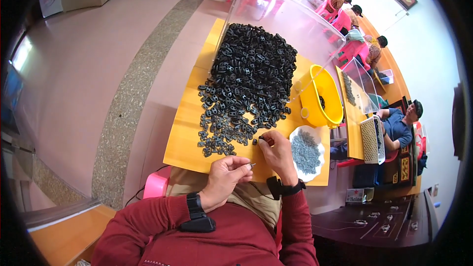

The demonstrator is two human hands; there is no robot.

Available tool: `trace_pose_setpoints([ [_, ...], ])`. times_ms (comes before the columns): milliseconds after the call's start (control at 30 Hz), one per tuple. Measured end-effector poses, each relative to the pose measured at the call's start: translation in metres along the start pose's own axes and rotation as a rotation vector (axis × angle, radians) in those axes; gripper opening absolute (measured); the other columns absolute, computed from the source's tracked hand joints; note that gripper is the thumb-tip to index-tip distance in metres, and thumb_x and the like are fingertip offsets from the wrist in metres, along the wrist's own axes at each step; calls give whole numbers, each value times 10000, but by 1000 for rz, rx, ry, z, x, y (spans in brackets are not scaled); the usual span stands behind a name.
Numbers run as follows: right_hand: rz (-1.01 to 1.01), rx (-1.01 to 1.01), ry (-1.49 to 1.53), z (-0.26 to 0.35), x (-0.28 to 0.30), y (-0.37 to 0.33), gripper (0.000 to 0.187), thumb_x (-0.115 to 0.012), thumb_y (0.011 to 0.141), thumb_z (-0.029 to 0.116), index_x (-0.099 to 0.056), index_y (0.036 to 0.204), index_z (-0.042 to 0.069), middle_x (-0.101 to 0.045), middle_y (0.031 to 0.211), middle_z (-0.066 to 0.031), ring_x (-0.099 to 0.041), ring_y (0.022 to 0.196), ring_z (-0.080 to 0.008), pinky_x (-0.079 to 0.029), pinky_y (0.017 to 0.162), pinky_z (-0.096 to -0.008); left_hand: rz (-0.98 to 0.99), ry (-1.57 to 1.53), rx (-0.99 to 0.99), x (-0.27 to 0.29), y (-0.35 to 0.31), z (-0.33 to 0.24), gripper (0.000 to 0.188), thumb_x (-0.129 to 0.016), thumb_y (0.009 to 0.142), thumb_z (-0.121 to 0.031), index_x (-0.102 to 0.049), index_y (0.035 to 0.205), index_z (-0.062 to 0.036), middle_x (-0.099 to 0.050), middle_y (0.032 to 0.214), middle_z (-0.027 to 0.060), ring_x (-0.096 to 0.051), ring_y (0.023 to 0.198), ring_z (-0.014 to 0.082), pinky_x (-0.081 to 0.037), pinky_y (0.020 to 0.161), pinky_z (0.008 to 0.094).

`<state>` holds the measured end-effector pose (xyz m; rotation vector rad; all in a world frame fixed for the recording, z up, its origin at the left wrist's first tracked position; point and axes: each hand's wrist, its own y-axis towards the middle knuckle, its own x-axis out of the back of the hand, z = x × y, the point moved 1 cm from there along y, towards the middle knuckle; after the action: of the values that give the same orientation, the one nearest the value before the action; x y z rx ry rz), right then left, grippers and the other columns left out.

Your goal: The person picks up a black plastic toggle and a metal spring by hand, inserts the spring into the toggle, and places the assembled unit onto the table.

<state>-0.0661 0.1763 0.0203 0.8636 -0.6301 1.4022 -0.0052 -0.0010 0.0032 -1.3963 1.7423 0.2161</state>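
My left hand (225,176) is closed in a pinch near the table's front edge, with a small greyish piece (253,165) at the fingertips. To its right, my right hand (278,153) reaches over the tabletop, thumb and fingers together on a small black plastic part (261,139). Beyond both hands spreads a big heap of black two-holed plastic parts (256,64), thinning out toward me. A white scalloped dish (321,157) full of tiny grey pieces (305,151) sits just right of my right hand.
A clear plastic bin (295,12) lies tipped behind the heap. The yellow tub (308,99) at the table's right holds some black parts. Across the aisle, a seated person in blue (398,124) works beside a white perforated basket (370,140). More people sit farther back.
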Motion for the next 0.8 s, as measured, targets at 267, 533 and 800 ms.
trace_pose_setpoints([
  [267,253,-342,950,-4,-1,-45,224,-615,898,77,-598,1075,-59,-657,840,-48,-598,706,-82,-496,630,-221,-6,6,-8,2,3,1,121,-625,888,-49,-591,992,1,-644,854,61,-638,748,115,-560,699,242],
  [533,280,-400,1149,0,-8,-65,195,-610,874,-20,-610,1066,-50,-668,909,-96,-667,792,-167,-577,728,-287,-12,-16,-27,4,8,5,121,-610,889,-28,-585,1000,13,-653,870,73,-644,741,126,-561,703,242],
  [800,305,-357,1189,-1,-11,-66,209,-628,862,-27,-615,1070,-47,-676,926,-123,-676,777,-184,-574,716,-292,-45,35,-48,0,5,0,127,-619,888,-51,-592,1003,-4,-664,855,67,-644,734,99,-504,629,182],
])
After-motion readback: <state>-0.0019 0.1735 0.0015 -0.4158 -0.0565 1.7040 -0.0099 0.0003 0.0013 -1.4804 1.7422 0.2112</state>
